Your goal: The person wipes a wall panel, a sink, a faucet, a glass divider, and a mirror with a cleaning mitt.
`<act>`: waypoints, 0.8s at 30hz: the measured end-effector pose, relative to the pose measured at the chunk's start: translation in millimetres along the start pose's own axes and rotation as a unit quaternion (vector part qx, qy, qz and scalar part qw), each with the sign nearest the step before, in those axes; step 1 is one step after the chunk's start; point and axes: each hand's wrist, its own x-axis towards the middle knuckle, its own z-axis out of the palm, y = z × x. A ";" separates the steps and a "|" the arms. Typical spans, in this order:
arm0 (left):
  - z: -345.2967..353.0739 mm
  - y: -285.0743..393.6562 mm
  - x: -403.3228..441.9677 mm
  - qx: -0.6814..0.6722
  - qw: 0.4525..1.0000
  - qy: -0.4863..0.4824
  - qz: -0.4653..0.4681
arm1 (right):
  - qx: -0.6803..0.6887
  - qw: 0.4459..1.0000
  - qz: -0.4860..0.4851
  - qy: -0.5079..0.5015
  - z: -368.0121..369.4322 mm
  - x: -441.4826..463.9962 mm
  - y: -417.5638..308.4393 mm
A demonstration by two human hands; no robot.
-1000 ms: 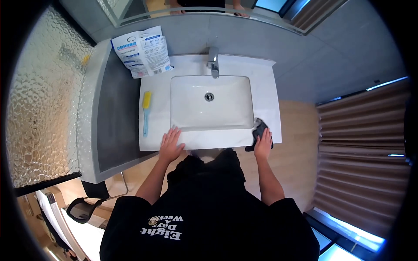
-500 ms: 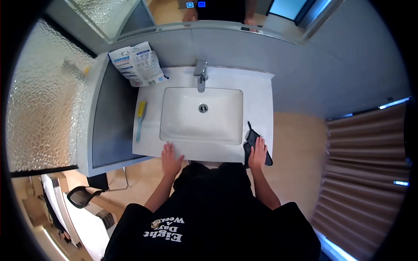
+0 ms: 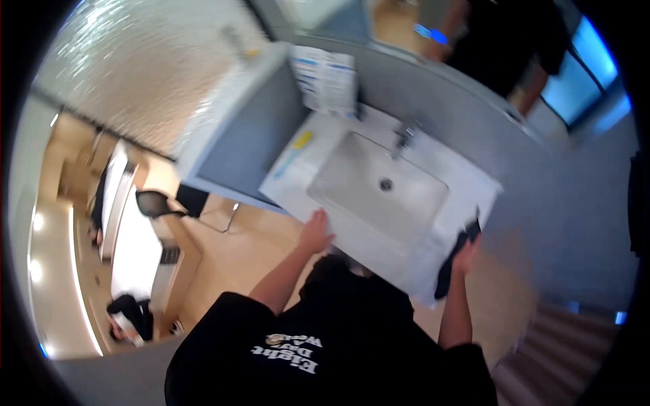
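My left hand (image 3: 315,233) lies at the front edge of the white washbasin counter (image 3: 349,233), fingers stretched and nothing in them. Over at the right front corner, my right hand (image 3: 465,257) rests on a flat black fabric-like item (image 3: 447,267) whose kind I cannot make out. Its fingers look extended, though motion blurs them. Between the hands is the white sink basin (image 3: 362,196), with a chrome faucet (image 3: 404,140) behind it. A brush (image 3: 291,157) with yellow bristles and a pale blue handle lies on the counter's left side.
A white printed bag (image 3: 325,81) stands at the counter's back left corner, against the grey partition (image 3: 250,139). A mirror runs above the sink. To the left are a black chair (image 3: 159,203), a long white table (image 3: 139,254) and another person (image 3: 131,318).
My view has swung to the left, so the counter appears rotated and further right. More of the room on the left shows. Both hands stay at about the same places on the counter.
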 end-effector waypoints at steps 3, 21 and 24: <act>-10.5 10.5 -1.6 -0.006 0.999 -0.022 -0.040 | -0.041 0.994 -0.070 0.075 -7.3 -18.6 -4.4; 3.2 -14.3 -83.9 -0.113 0.990 0.020 0.079 | -0.262 0.964 -0.010 0.045 -25.7 -158.5 -26.5; 12.4 -57.9 -103.7 -0.170 0.981 0.053 0.077 | -0.193 0.980 -0.026 0.031 -19.3 -174.9 -30.9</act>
